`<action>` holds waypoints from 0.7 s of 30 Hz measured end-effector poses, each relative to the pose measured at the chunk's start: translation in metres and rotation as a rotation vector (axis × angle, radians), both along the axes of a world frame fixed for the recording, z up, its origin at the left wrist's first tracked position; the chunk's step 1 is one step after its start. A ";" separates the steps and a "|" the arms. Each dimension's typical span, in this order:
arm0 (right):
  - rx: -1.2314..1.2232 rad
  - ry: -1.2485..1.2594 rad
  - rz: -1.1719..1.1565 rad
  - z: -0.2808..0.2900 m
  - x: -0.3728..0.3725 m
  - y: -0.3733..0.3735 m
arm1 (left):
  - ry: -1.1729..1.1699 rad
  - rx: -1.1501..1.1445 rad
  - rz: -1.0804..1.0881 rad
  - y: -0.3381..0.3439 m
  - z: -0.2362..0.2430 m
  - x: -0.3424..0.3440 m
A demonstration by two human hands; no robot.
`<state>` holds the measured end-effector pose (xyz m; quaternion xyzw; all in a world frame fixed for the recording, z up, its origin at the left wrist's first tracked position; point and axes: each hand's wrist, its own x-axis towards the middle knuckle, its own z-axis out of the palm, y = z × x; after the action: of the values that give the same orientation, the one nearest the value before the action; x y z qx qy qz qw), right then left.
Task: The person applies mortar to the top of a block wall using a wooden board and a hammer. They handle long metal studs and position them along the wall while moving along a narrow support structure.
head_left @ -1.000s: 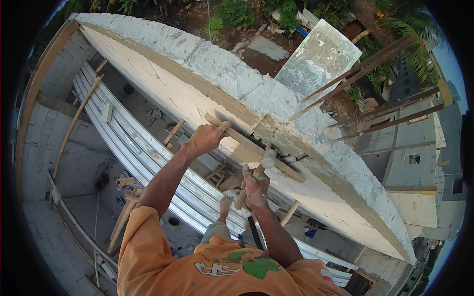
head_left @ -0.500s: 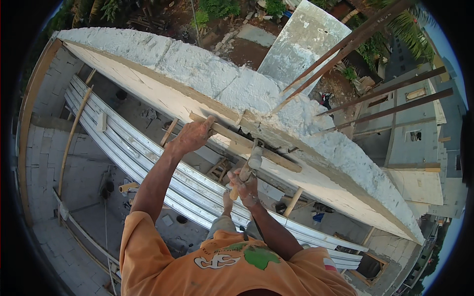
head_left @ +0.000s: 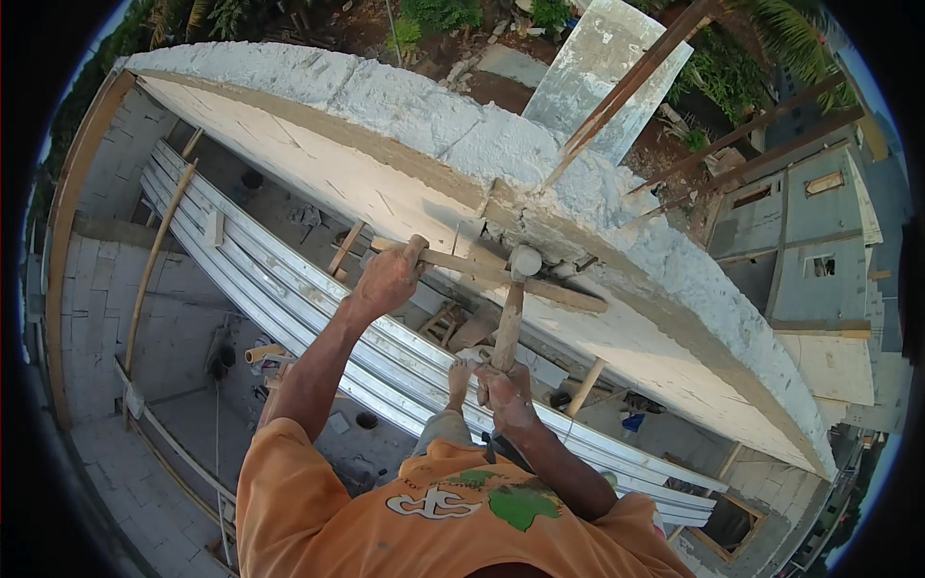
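Note:
My left hand (head_left: 387,281) is closed round the left end of a narrow wooden board (head_left: 448,261), which slants across the inner face of the pale wall (head_left: 366,178). The board's right part lies close to the wall, while the end in my hand stands off from it. My right hand (head_left: 506,397) grips the wooden handle of a hammer (head_left: 510,328). Its dusty head is at the board's middle, just below a broken, rough patch (head_left: 515,236) in the wall's upper edge. Whether the head touches the board I cannot tell.
Ribbed metal sheets (head_left: 231,265) run below me, with a bare foot (head_left: 460,380) on or beside them. Rough white concrete (head_left: 405,96) tops the wall. Rusty steel bars (head_left: 626,91) stick out from it at right. A wooden pole (head_left: 159,260) leans at left, above a lower floor.
The hammer has moved up and away from me, its head now at the board. The board has tilted, its left end coming away from the wall with my left hand. The view has shifted slightly.

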<state>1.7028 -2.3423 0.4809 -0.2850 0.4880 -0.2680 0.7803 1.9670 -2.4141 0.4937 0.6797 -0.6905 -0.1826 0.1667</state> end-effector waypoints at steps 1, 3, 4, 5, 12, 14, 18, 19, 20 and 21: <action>-0.079 -0.055 -0.015 0.002 0.000 -0.002 | 0.011 0.023 0.080 0.001 0.000 -0.001; 0.030 0.101 0.049 -0.004 -0.003 -0.002 | 0.006 0.011 0.088 0.001 0.000 0.000; -0.070 0.055 -0.007 -0.013 -0.002 -0.003 | 0.006 -0.007 0.072 -0.002 0.000 0.000; -0.166 0.010 -0.064 -0.023 -0.004 -0.002 | 0.012 -0.006 0.081 -0.003 -0.001 0.000; -0.651 0.412 -0.123 -0.094 -0.041 -0.005 | 0.061 0.036 0.032 -0.011 -0.009 0.006; -0.450 0.241 -0.083 -0.095 -0.051 -0.004 | 0.068 0.000 0.045 -0.011 -0.011 0.006; -0.275 0.123 -0.050 -0.076 -0.046 -0.002 | 0.066 0.028 0.053 -0.011 -0.011 0.006; -0.187 0.117 -0.090 -0.069 -0.040 -0.001 | 0.067 0.031 0.054 -0.011 -0.010 0.006; -0.100 0.111 -0.128 -0.061 -0.037 0.000 | 0.069 0.031 0.056 -0.010 -0.009 0.005; -0.106 0.106 -0.135 -0.052 -0.035 -0.001 | 0.064 0.025 0.049 -0.009 -0.007 0.004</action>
<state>1.6678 -2.3434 0.4291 -0.3060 0.5319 -0.3300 0.7174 1.9707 -2.4227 0.4863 0.6923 -0.6657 -0.2085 0.1846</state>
